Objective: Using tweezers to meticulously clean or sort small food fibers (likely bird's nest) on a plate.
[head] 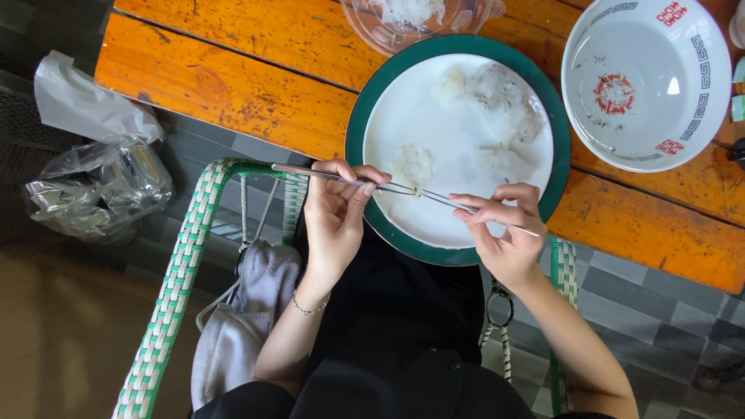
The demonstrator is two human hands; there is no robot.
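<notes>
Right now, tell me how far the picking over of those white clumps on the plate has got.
Done: the large white bowl is nearly empty, with only specks inside. In hand: the left hand and right hand each hold metal tweezers over one white clump. Left: three more clumps on the green-rimmed plate.

Casual eatery or home patio: worn orange plank surface (pixel 233 85), woven plastic chair (pixel 182 287), grey tiled floor (pixel 660 318), patterned bowl (pixel 646 81).
</notes>
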